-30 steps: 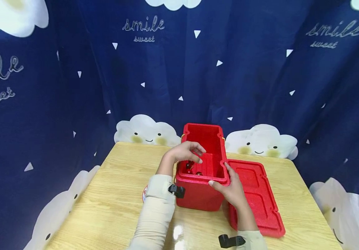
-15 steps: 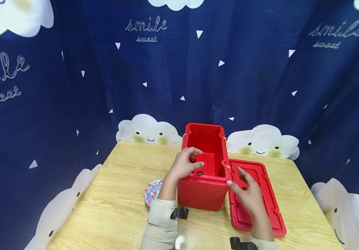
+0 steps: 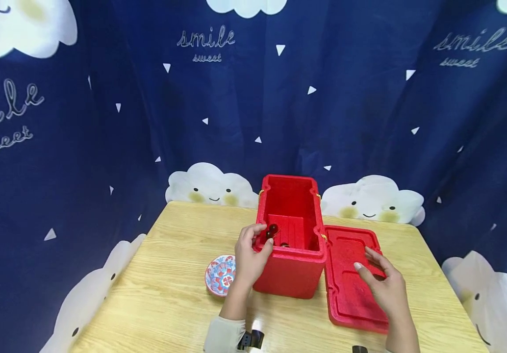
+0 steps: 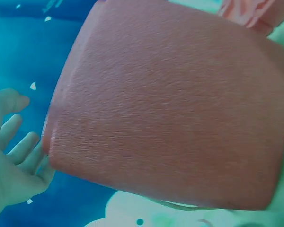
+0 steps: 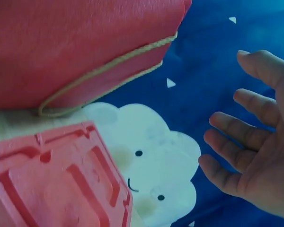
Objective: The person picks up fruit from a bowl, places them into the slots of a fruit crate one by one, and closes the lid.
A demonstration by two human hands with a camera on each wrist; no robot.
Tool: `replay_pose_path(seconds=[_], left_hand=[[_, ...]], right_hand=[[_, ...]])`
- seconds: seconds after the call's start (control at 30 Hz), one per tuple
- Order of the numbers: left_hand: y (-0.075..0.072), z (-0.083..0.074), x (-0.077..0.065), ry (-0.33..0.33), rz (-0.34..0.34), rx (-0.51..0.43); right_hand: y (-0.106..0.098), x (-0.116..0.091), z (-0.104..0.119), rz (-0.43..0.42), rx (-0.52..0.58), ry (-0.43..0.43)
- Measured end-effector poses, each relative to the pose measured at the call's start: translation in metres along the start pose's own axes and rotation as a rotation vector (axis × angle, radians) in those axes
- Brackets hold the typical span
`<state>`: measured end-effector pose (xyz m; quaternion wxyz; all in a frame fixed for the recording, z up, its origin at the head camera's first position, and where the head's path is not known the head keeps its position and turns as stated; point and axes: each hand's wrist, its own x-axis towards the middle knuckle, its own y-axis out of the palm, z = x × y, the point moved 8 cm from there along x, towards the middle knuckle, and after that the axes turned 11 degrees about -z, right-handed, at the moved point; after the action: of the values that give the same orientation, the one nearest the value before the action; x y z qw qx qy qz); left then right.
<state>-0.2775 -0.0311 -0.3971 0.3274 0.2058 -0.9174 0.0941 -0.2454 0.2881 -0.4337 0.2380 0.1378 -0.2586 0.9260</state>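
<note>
A red foam box [image 3: 290, 272] stands uncovered on the table, and several small dark red round things [image 3: 272, 229] lie inside near its front left. My left hand [image 3: 251, 255] is at the box's front left corner with thumb and fingers spread; whether it touches the rim I cannot tell. It holds nothing. Over the red lid [image 3: 346, 274], lying flat right of the box, my right hand [image 3: 384, 284] hovers with relaxed fingers and nothing in them. In the right wrist view the fingers [image 5: 236, 132] are apart from box and lid.
A patterned bowl [image 3: 220, 275] stands left of the box, partly behind my left hand. Yellow rope [image 5: 109, 66] hangs along the box's side. The wooden table [image 3: 169, 264] ends at a dark blue curtain [image 3: 236, 98] with clouds.
My right hand has left the box's front right corner and moved right over the lid. My left hand has drawn back from above the box to its front left corner, uncovering the bowl.
</note>
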Motion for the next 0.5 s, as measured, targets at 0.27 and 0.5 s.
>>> replay_pose_path(seconds=[0.27,0.5], left_hand=[[-0.012,-0.008,-0.024,0.083,-0.127,-0.024],[-0.016,-0.046,-0.033,0.088,-0.174,-0.087]], right_hand=[[-0.011,-0.002,-0.020,-0.078,0.099,-0.019],[-0.024,0.000,-0.039,-0.115,0.064,0.045]])
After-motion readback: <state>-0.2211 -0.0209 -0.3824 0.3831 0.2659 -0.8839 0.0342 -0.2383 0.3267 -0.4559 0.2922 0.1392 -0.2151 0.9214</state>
